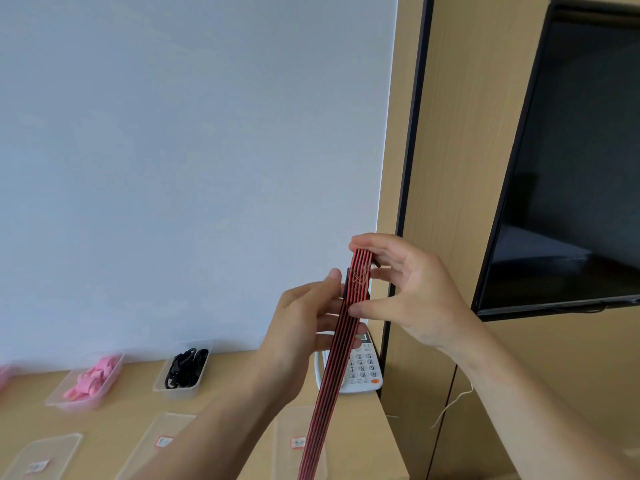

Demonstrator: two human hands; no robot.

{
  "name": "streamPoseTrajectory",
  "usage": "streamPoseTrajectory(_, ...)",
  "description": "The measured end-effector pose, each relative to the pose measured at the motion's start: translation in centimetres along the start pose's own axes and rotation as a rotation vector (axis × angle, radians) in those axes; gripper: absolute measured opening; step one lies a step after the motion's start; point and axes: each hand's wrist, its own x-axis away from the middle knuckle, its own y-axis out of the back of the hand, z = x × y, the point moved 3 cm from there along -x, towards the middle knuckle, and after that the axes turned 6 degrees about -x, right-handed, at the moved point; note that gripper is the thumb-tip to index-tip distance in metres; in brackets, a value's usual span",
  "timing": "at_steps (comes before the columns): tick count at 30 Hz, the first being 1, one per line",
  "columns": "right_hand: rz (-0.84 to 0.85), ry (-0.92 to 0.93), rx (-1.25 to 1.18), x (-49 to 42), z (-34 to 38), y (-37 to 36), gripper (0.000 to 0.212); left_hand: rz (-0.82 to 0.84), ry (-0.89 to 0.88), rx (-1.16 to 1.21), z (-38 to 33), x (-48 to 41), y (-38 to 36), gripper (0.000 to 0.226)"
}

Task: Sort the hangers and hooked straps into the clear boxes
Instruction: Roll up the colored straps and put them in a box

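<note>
A red strap with black stripes (329, 368) hangs from both my hands, raised above the wooden table (242, 386). My left hand (304, 323) grips the strap from the left at its black buckle. My right hand (405, 289) pinches the strap's top end between fingers and thumb, where a small black hook sticks out. At the back of the table stand a clear box of pink straps (88, 381) and a clear box of black hooked parts (183, 370).
Three clear lids or boxes with small labels lie at the front of the table (45, 459) (162, 441) (298, 441). A white desk phone (362, 370) sits at the table's right end. A black wall screen (571, 161) hangs on the right.
</note>
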Motion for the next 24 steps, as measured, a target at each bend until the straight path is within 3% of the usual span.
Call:
streamPoseTrajectory(5,0.003,0.035,0.148,0.5,-0.3,0.1,0.076,-0.020,-0.072,-0.060,0.1,0.6,-0.1,0.016)
streamPoseTrajectory(8,0.018,-0.058,0.128,0.7,-0.3,0.4,0.075,-0.060,-0.082,-0.058,0.2,0.9,-0.3,0.014)
streamPoseTrajectory(12,-0.030,-0.097,0.016,0.6,0.4,0.5,0.019,-0.097,-0.097,-0.079,0.5,1.1,-0.9,0.013)
streamPoseTrajectory(13,-0.030,-0.065,0.022,0.7,0.5,0.5,0.015,-0.109,-0.095,-0.080,0.5,1.1,-1.0,0.013)
streamPoseTrajectory(16,-0.035,-0.038,-0.085,1.3,0.9,0.3,0.014,-0.151,-0.069,-0.066,0.6,1.1,-1.0,0.012)
streamPoseTrajectory(18,-0.019,-0.067,-0.188,1.6,0.9,0.1,0.026,-0.163,-0.054,-0.085,0.7,1.0,-1.0,0.015)
streamPoseTrajectory(24,0.128,-0.157,-0.315,2.2,0.9,0.5,0.031,-0.132,-0.006,-0.135,1.5,0.7,-0.9,0.030)
